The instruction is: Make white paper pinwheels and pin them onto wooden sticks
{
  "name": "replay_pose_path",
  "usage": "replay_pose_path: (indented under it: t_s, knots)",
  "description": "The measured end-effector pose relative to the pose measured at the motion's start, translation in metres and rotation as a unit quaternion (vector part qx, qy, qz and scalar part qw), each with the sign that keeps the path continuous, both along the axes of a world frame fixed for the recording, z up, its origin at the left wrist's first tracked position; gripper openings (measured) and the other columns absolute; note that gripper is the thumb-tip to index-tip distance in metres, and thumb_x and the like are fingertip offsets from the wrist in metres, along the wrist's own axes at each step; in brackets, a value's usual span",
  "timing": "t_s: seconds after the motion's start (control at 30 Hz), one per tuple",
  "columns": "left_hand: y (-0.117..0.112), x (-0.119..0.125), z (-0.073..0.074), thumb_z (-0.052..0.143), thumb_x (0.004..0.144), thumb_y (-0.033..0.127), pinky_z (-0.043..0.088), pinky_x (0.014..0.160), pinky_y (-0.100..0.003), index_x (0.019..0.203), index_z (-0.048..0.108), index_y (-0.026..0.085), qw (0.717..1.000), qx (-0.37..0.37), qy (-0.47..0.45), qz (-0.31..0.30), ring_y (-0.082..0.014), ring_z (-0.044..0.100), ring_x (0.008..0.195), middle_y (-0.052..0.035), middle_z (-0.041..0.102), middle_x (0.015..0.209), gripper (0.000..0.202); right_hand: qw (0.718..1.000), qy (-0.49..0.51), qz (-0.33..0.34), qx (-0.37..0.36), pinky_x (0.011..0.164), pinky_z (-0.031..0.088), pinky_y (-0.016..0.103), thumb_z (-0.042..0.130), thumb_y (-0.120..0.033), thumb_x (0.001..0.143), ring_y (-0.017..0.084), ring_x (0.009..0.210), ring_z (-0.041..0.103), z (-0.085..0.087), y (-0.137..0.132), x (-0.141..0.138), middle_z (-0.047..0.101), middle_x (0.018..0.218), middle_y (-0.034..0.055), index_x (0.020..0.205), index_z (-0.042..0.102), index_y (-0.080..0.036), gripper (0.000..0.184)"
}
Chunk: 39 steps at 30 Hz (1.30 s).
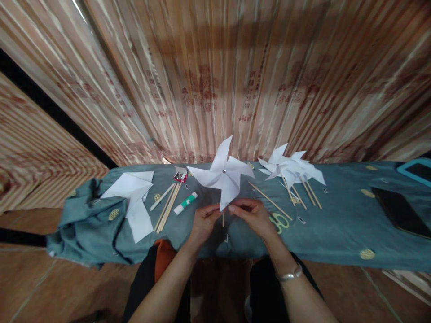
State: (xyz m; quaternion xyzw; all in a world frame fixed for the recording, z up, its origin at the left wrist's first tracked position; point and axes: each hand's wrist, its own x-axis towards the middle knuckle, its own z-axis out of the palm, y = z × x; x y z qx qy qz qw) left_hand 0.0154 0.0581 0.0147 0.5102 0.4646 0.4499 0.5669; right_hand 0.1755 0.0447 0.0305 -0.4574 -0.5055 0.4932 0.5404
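A white paper pinwheel faces me upright over the middle of the cloth-covered surface, a small round pin head at its centre. Its wooden stick shows below the lowest blade. My left hand and my right hand meet at that blade's tip, fingers pinched on the pinwheel around its stick; the exact grip is partly hidden by the paper. A loose wooden stick lies just beyond my right hand, beside scissors with green handles. Left of my hands lies a glue stick.
Several white pinwheels lie overlapping at the right. Leftward are a small box of pins, several wooden sticks and white paper sheets. A dark phone and a blue-framed device sit far right. A patterned curtain hangs behind.
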Motion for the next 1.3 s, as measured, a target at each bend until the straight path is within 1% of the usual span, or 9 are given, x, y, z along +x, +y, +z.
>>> replay_pose_path:
  t_s: [0.13, 0.23, 0.3, 0.37, 0.47, 0.6, 0.77, 1.13, 1.3]
  knots:
    - [0.0, -0.003, -0.004, 0.074, 0.063, 0.035, 0.052, 0.074, -0.03, 0.079, 0.079, 0.022, 1.0, -0.013, 0.009, 0.007, -0.0222, 0.068, 0.079, -0.0024, 0.077, 0.082, 0.021, 0.986, 0.076, -0.147, 0.032, 0.054, 0.044, 0.024, 0.078, -0.043, 0.065, 0.012, 0.053, 0.055, -0.001, 0.002, 0.031, 0.066, 0.055, -0.0007, 0.056, 0.07, -0.022, 0.025]
    - [-0.001, -0.007, -0.008, 0.075, 0.062, 0.035, 0.052, 0.073, -0.029, 0.077, 0.079, 0.022, 1.0, -0.018, 0.011, -0.013, -0.0216, 0.068, 0.077, -0.0029, 0.077, 0.08, 0.02, 0.956, 0.129, -0.259, 0.052, 0.064, 0.048, 0.026, 0.079, -0.04, 0.066, 0.013, 0.064, 0.062, -0.005, 0.004, 0.05, 0.071, 0.066, -0.0003, 0.068, 0.074, -0.023, 0.018]
    - [-0.002, -0.008, -0.011, 0.075, 0.062, 0.035, 0.051, 0.073, -0.029, 0.077, 0.079, 0.021, 0.999, -0.028, 0.019, -0.035, -0.0211, 0.068, 0.075, -0.0031, 0.076, 0.078, 0.02, 0.95, 0.123, -0.282, 0.058, 0.075, 0.05, 0.03, 0.079, -0.038, 0.066, 0.017, 0.078, 0.066, -0.008, 0.006, 0.056, 0.075, 0.08, 0.0018, 0.081, 0.076, -0.024, 0.021]
    - [-0.004, -0.01, -0.012, 0.074, 0.063, 0.034, 0.051, 0.073, -0.029, 0.079, 0.079, 0.02, 0.997, -0.035, 0.027, -0.059, -0.0205, 0.068, 0.074, -0.0037, 0.076, 0.078, 0.022, 0.955, 0.112, -0.27, 0.05, 0.085, 0.049, 0.033, 0.077, -0.04, 0.068, 0.019, 0.09, 0.067, -0.01, 0.007, 0.057, 0.075, 0.092, 0.0036, 0.089, 0.076, -0.024, 0.027]
    - [-0.006, -0.01, -0.013, 0.075, 0.063, 0.033, 0.05, 0.07, -0.027, 0.079, 0.079, 0.018, 0.996, -0.036, 0.036, -0.08, -0.0196, 0.067, 0.072, -0.0044, 0.076, 0.076, 0.022, 0.964, 0.121, -0.235, 0.032, 0.089, 0.049, 0.035, 0.075, -0.045, 0.07, 0.02, 0.094, 0.066, -0.011, 0.008, 0.052, 0.075, 0.098, 0.003, 0.092, 0.076, -0.025, 0.03]
    - [-0.005, -0.01, -0.013, 0.075, 0.064, 0.035, 0.05, 0.069, -0.028, 0.076, 0.079, 0.019, 0.996, -0.023, 0.046, -0.079, -0.0193, 0.066, 0.07, -0.0024, 0.076, 0.073, 0.02, 0.964, 0.164, -0.209, 0.026, 0.075, 0.053, 0.03, 0.078, -0.047, 0.067, 0.015, 0.076, 0.065, -0.012, 0.008, 0.047, 0.074, 0.083, -0.0016, 0.082, 0.076, -0.026, 0.026]
    - [-0.001, -0.008, -0.015, 0.075, 0.062, 0.035, 0.051, 0.075, -0.03, 0.079, 0.079, 0.022, 0.997, -0.014, 0.038, -0.064, -0.0209, 0.068, 0.074, -0.0023, 0.077, 0.078, 0.021, 0.963, 0.172, -0.209, 0.003, 0.055, 0.046, 0.022, 0.083, -0.045, 0.059, 0.01, 0.056, 0.054, -0.012, 0.007, 0.047, 0.065, 0.06, -0.0052, 0.07, 0.075, -0.024, 0.025]
    - [0.001, -0.005, -0.013, 0.075, 0.061, 0.035, 0.051, 0.071, -0.03, 0.075, 0.079, 0.021, 0.999, -0.021, 0.023, -0.022, -0.0206, 0.068, 0.072, -0.0031, 0.077, 0.076, 0.02, 0.976, 0.125, -0.177, -0.006, 0.057, 0.046, 0.027, 0.081, -0.05, 0.059, 0.013, 0.057, 0.054, -0.015, 0.006, 0.03, 0.065, 0.059, -0.0016, 0.067, 0.074, -0.021, 0.031]
    - [-0.001, -0.004, -0.013, 0.075, 0.062, 0.031, 0.052, 0.076, -0.031, 0.075, 0.079, 0.023, 1.0, -0.016, 0.015, -0.008, -0.0216, 0.069, 0.077, -0.0027, 0.077, 0.08, 0.015, 0.986, 0.1, -0.133, -0.001, 0.06, 0.046, 0.027, 0.078, -0.05, 0.064, 0.014, 0.059, 0.055, -0.013, 0.002, 0.021, 0.065, 0.059, -0.0014, 0.067, 0.074, -0.022, 0.028]
